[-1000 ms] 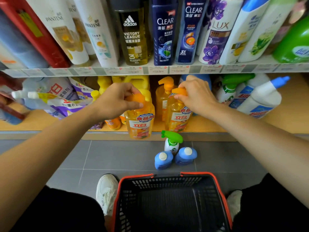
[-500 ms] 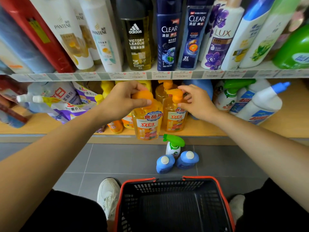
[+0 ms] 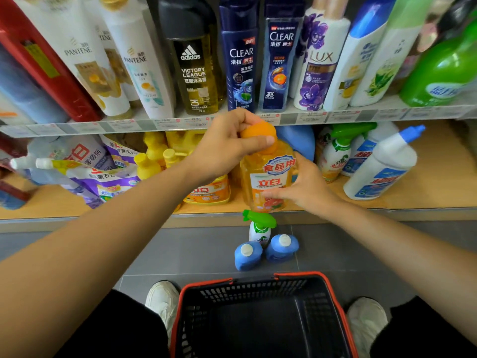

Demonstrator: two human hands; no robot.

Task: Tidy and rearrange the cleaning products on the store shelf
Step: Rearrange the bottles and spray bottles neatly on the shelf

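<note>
An orange dish-soap pump bottle (image 3: 268, 177) stands at the front edge of the lower shelf (image 3: 426, 195). My left hand (image 3: 227, 148) grips its orange pump cap from above. My right hand (image 3: 304, 187) holds the bottle's body from the right side, fingers across the label. A shorter orange dish-soap bottle (image 3: 209, 192) stands just to its left, partly behind my left arm. Whatever stands behind the held bottle is hidden.
White toilet-cleaner bottles (image 3: 379, 171), a green-trigger spray (image 3: 335, 151), yellow bottles (image 3: 152, 158) and refill pouches (image 3: 85, 166) fill the lower shelf; shampoos line the upper one. On the floor: a green spray (image 3: 259, 228), two blue bottles (image 3: 247, 254), a red-rimmed black basket (image 3: 258, 316).
My left hand has carried its orange bottle rightwards to the shelf's centre front. My right hand let go of the second bottle's pump and now holds the side of this bottle.
</note>
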